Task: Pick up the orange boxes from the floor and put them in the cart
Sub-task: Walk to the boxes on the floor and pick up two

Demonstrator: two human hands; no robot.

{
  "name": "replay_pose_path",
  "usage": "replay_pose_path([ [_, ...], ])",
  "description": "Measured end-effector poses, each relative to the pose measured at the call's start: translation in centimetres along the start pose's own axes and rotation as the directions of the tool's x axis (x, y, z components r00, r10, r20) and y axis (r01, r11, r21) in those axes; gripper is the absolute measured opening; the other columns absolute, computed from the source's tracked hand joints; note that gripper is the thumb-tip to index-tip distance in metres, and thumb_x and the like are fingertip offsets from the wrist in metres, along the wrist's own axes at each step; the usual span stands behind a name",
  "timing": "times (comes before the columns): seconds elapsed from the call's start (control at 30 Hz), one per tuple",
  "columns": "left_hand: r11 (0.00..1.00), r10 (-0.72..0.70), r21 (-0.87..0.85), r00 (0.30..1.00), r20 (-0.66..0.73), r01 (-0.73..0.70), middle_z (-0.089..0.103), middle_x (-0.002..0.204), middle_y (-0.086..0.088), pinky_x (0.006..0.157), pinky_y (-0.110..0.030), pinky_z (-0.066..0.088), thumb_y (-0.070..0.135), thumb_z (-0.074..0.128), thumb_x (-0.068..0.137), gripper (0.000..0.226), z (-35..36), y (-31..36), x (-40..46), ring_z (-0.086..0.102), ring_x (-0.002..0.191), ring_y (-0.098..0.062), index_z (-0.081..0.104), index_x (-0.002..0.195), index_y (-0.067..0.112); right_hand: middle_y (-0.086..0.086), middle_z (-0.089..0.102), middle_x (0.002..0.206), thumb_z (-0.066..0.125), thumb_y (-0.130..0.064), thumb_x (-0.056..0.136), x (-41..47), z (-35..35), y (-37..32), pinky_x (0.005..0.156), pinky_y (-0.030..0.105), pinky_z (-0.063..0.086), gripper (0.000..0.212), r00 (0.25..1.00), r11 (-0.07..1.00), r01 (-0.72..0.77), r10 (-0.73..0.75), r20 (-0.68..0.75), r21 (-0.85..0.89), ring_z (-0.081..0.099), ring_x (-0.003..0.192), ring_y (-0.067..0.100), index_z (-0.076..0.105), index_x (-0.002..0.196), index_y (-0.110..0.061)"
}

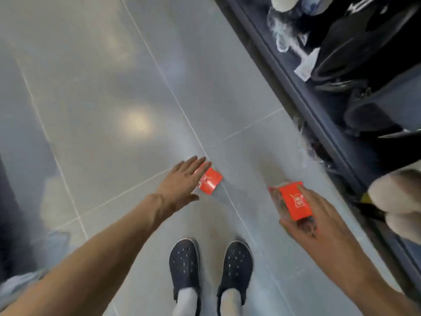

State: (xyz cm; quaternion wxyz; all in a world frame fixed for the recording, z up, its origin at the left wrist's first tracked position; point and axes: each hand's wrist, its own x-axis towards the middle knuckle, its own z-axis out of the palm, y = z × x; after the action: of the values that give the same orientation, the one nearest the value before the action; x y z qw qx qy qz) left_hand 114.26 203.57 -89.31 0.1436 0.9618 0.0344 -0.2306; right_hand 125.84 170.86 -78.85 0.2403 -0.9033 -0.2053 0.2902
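Your left fingers [200,164] are straight and spread, released, holding nothing, their tips over the near edge of the orange box on the floor [210,183], which lies flat on the grey tiled floor [102,99] just ahead of your dark clogs [185,262]; whether they already touch it cannot be told. To take it cleanly, bring the thumb to one long edge and the fingertips to the opposite edge, then pinch and lift; the tile looks glossy, so a push from one side would likely slide the box away. Your left hand [182,181] is palm-down, the forearm stretched forward and low. Your right fingers [306,202] are curled round a held orange box [296,202], apparently with another packet beneath it, though blur hides which. Your right hand [319,215] hangs beside the dark cart [319,106] at the right, well placed to drop its load there.
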Motion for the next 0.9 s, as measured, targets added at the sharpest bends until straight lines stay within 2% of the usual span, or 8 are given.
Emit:
replay_pose_path([
  [0.07,0.997,0.011,0.077,0.998,0.061,-0.016,0.005,0.165,-0.004,0.121,-0.041,0.012,0.036,0.079,0.08,0.109,4.2,-1.3,2.7,0.003,0.151,-0.024,0.003,0.157,0.023,-0.032,0.032,0.141,0.069,-0.051,0.081,0.1,3.2,2.0,0.11,0.026,0.026,0.072,0.998,0.998,-0.057,0.057,-0.029,0.011,0.034,0.138,0.003,0.033,0.144,-0.048],
  [0.13,0.986,0.032,0.158,0.996,0.083,-0.045,0.007,0.165,-0.004,0.121,-0.043,0.012,0.03,0.079,0.08,0.107,7.1,-2.2,4.9,0.005,0.151,-0.026,0.005,0.157,0.024,-0.04,0.027,0.142,0.069,-0.051,0.078,-0.1,6.2,3.7,0.109,0.029,0.026,0.078,0.997,0.998,-0.059,0.06,-0.038,0.029,0.032,0.136,-0.002,0.029,0.145,-0.051],
  [0.23,0.977,0.128,0.17,0.992,-0.007,-0.125,0.041,0.151,-0.008,0.118,-0.047,0.021,0.022,0.084,0.071,0.095,9.0,-3.0,6.9,0.032,0.141,-0.034,0.032,0.151,0.021,-0.05,0.018,0.143,0.073,-0.043,0.081,-0.5,9.4,5.5,0.11,0.034,0.029,0.082,0.997,0.996,-0.073,0.075,-0.022,0.059,0.025,0.133,-0.016,0.022,0.145,-0.057],
  [0.33,0.975,0.166,0.159,0.984,-0.059,-0.155,0.055,0.129,-0.008,0.114,-0.052,0.025,0.027,0.086,0.063,0.089,8.4,-3.2,6.9,0.048,0.12,-0.035,0.045,0.141,0.018,-0.03,0.028,0.152,0.064,-0.053,0.08,-0.8,10.1,6.2,0.114,0.036,0.033,0.077,0.988,0.985,-0.156,0.155,0.017,0.067,0.025,0.138,-0.009,0.03,0.148,-0.044],
  [0.47,0.995,0.084,0.055,0.991,-0.103,-0.079,0.054,0.119,-0.008,0.094,-0.045,0.043,0.035,0.08,0.067,0.083,5.4,-1.2,3.9,0.046,0.103,-0.034,0.044,0.14,0.017,-0.017,0.032,0.156,0.065,-0.054,0.085,-0.2,7.7,5.7,0.115,0.035,0.032,0.076,0.981,0.98,-0.192,0.192,-0.002,0.061,0.028,0.143,0.004,0.028,0.15,-0.038],
  [0.63,0.987,-0.052,-0.156,0.989,-0.136,0.031,0.047,0.122,-0.007,0.091,-0.045,0.046,0.054,0.068,0.071,0.086,2.1,2.1,-0.8,0.041,0.105,-0.03,0.042,0.145,0.018,-0.007,0.041,0.15,0.063,-0.062,0.081,3.1,5.5,7.1,0.109,0.043,0.043,0.081,0.94,0.934,-0.311,0.329,-0.086,0.177,0.045,0.132,0.015,0.029,0.149,-0.034],
  [0.8,0.941,-0.132,-0.331,0.979,-0.154,0.075,0.044,0.127,-0.005,0.09,-0.041,0.045,0.061,0.064,0.071,0.086,3.3,3.5,-3.1,0.043,0.114,-0.028,0.043,0.143,0.019,0.003,0.031,0.157,0.071,-0.055,0.083,8.0,8.1,12.4,0.113,0.046,0.034,0.095,0.872,0.867,-0.47,0.485,-0.064,0.166,0.036,0.141,0.024,0.018,0.155,-0.024],
  [0.9,0.932,-0.1,-0.362,0.98,-0.171,0.032,0.049,0.135,-0.002,0.094,-0.042,0.041,0.06,0.064,0.074,0.084,5.6,3.1,-3.5,0.048,0.116,-0.026,0.043,0.142,0.017,0.01,0.037,0.151,0.077,-0.06,0.075,9.5,11.5,14.8,0.114,0.049,0.033,0.106,0.85,0.85,-0.511,0.522,-0.073,0.13,0.037,0.139,0.03,0.022,0.153,-0.015],
])
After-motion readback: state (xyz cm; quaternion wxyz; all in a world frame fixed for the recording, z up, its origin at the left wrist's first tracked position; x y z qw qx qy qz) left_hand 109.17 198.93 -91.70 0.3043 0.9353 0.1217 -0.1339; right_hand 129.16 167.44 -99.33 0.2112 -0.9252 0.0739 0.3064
